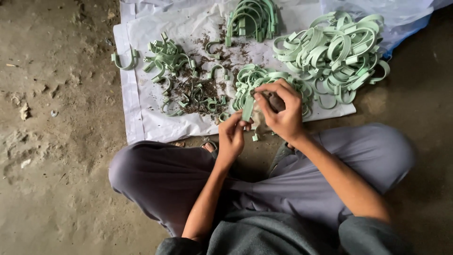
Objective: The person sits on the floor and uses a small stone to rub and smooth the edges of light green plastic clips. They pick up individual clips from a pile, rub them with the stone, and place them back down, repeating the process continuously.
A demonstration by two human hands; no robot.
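Observation:
My left hand (232, 133) pinches the lower end of a pale green plastic clip (247, 107) held over the sheet's near edge. My right hand (282, 109) curls over the clip's top and grips a small dark tool (275, 101) against it. Just behind my hands lies a heap of green clips (257, 78). A small green offcut (255, 137) sits on the ground between my hands. My crossed legs in grey trousers (330, 160) fill the foreground.
A white plastic sheet (141, 94) covers the dirt floor (56, 141). A large pile of green clips (337, 54) lies at right, a stacked bundle (250, 19) at the top, smaller tangled clips (167, 56) at left. Dark shavings (196, 92) are scattered mid-sheet. One clip (123, 61) rests on the sheet's left edge.

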